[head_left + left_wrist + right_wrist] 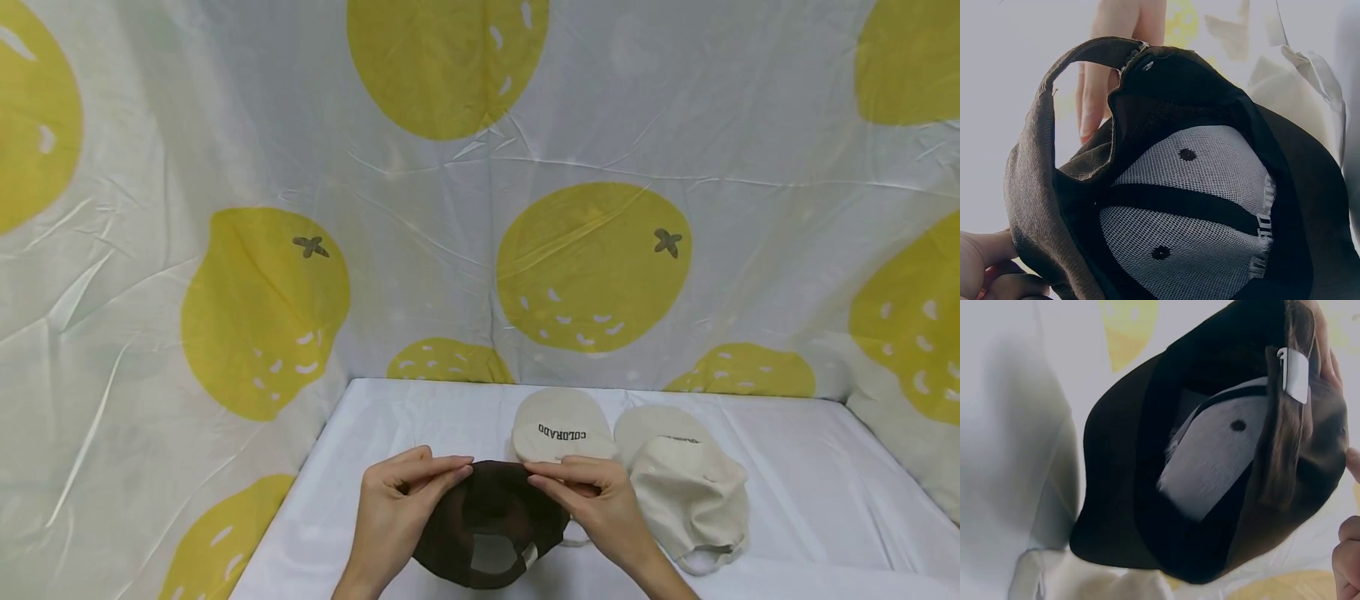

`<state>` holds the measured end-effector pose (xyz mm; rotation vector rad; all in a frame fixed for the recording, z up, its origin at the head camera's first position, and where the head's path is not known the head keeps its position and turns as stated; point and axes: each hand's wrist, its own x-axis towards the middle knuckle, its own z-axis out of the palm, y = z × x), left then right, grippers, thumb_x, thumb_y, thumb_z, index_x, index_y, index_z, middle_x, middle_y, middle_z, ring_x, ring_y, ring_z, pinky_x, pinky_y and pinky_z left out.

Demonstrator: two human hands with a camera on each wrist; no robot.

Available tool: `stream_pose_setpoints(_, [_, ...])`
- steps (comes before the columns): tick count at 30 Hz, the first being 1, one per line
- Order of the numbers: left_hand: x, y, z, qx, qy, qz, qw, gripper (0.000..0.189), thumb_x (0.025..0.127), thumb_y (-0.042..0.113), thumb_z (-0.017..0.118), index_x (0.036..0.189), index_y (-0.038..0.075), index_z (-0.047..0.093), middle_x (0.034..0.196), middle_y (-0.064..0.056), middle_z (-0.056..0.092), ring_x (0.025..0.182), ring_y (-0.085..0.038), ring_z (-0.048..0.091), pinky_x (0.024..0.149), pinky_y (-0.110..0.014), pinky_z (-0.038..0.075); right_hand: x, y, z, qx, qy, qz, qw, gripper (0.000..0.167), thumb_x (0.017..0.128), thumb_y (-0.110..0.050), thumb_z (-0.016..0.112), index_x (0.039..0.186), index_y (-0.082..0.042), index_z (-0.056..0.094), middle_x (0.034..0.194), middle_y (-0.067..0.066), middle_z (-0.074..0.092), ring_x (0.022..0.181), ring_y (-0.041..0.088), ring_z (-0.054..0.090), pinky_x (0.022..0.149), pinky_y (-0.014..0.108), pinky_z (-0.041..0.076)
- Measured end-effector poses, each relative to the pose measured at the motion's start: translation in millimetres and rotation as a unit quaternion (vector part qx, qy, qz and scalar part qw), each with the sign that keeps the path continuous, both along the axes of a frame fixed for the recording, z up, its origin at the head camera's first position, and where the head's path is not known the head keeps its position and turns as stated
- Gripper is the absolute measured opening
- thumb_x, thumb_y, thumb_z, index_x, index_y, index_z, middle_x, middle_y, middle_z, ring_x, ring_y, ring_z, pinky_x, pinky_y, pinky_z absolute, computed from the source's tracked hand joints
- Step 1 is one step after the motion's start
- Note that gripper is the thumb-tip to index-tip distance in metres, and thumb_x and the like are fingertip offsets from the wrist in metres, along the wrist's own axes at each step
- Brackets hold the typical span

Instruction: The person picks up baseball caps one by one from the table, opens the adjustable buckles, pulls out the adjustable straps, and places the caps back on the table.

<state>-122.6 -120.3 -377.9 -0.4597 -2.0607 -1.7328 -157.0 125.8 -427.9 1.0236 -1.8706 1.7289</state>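
Observation:
A dark brown cap (501, 500) hangs between both hands above the white table. My left hand (397, 508) pinches its upper edge on the left between thumb and fingers. On the right, my right hand (600, 504) pinches the same edge. The back strap and its opening are lowest in the head view. In the left wrist view, the cap's inside shows a white mesh lining (1172, 231) with dark seam tape. A metal buckle (1296, 376) on the strap is visible in the right wrist view. Just behind the right hand lies a cream cap (558, 417) with COLORADO on it.
Another cream cap (690, 492) lies to the right of the right hand, its strap towards me. A white cloth covers the table (810, 492). A lemon-print curtain (420, 275) hangs at the back and along both sides.

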Motion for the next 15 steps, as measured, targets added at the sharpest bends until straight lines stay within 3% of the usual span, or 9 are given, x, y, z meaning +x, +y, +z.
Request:
stream_pose_setpoints(6, [2.8,0.0,3.0,0.002,-0.001,-0.004,1.0000,0.011,0.082,0.004,0.084,0.093,0.007,0.085,0.061,-0.004,0.052,0.055,-0.011,0.045,0.047,-0.025,0.042,0.9,11,-6.3,-0.006,0.027,-0.003,0.9996,0.034,0.080,0.018,0.076,0.108,-0.001,0.081,0.072,0.005,0.068,0.059,0.008,0.045,0.046,0.023,0.038])
stream_pose_setpoints(15, [12.6,1.9,8.4,0.006,-0.025,0.004,0.9997,0.011,0.082,0.007,0.085,0.092,0.013,0.085,0.060,-0.005,0.053,0.054,-0.011,0.045,0.048,-0.025,0.042,7.9,19,-8.9,-0.010,0.018,0.015,0.9997,0.038,0.075,0.018,0.080,0.109,0.001,0.080,0.058,-0.001,0.037,0.052,0.010,0.028,0.045,0.015,0.027])
